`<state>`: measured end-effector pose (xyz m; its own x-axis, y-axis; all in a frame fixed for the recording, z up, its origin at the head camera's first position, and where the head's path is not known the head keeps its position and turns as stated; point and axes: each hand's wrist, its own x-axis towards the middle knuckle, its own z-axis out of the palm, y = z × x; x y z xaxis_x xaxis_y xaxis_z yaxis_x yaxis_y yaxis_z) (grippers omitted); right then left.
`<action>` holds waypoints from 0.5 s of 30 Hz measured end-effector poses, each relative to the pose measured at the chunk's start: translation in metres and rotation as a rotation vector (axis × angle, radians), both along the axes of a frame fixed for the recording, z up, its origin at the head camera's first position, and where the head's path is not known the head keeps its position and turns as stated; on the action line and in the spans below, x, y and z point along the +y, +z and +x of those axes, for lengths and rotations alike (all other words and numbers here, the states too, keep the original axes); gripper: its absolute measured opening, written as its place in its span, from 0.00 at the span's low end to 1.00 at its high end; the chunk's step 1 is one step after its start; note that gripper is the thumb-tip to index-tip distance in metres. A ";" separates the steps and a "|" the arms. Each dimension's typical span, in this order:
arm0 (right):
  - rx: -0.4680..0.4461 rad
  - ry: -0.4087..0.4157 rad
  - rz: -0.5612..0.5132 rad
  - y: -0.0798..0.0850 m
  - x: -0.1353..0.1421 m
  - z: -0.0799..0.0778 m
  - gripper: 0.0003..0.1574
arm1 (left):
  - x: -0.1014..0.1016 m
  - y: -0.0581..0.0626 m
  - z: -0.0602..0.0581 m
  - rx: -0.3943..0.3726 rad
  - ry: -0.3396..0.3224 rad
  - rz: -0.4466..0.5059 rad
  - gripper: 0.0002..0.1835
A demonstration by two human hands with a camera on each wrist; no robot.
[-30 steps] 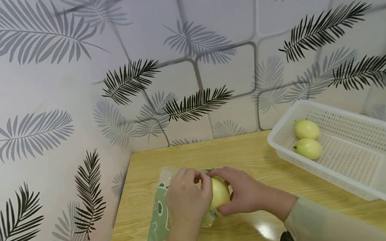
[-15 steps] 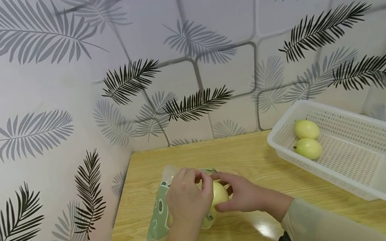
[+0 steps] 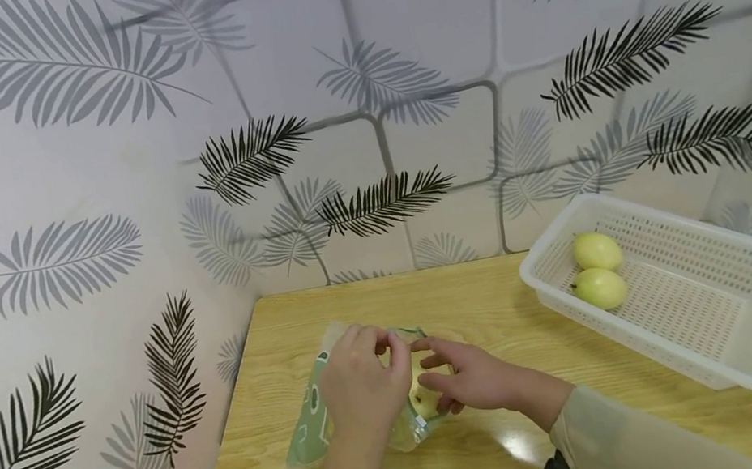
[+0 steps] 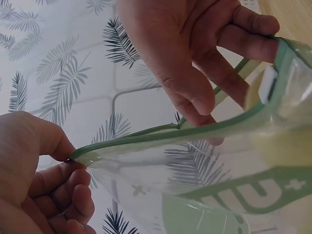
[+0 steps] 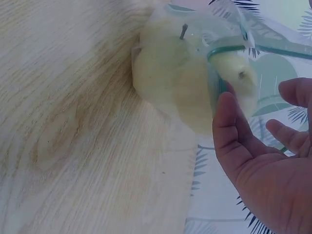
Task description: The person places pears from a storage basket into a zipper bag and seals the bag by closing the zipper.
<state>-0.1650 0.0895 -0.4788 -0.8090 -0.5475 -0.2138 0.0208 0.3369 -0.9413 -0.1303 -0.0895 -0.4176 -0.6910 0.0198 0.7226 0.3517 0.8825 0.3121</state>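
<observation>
My left hand (image 3: 362, 380) pinches one corner of the rim of a clear zip bag (image 4: 204, 214) with green print, thumb against forefinger. The bag's mouth gapes. Several pale yellow pears lie inside, and one pear (image 5: 236, 73) sits just within the opening. Around that mouth is my right hand (image 3: 475, 374), its fingers spread and loosely bent, gripping nothing. In the left wrist view, its outer fingers touch the green rim near a white zip slider (image 4: 267, 84). Part of the bag in the head view is hidden behind my left hand.
A white perforated plastic basket (image 3: 628, 334) stands at the right side of the wooden table (image 3: 465, 286). Two yellow-green pears (image 3: 600, 287) lie in its left end. Leaf-patterned cloth (image 3: 362, 146) rises behind the table.
The pear that my right hand held has gone down into the bag's mouth, and the fingers have come off it. My left hand keeps its pinch on the rim.
</observation>
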 end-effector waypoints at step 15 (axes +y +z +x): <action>0.332 -0.064 0.072 0.005 0.021 -0.004 0.15 | -0.009 0.007 -0.004 0.087 0.037 0.033 0.07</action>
<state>-0.1689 0.1105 -0.4740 -0.8734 -0.4860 0.0308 -0.2594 0.4107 -0.8741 -0.1342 -0.0984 -0.4108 -0.6255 -0.0298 0.7797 0.3459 0.8851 0.3114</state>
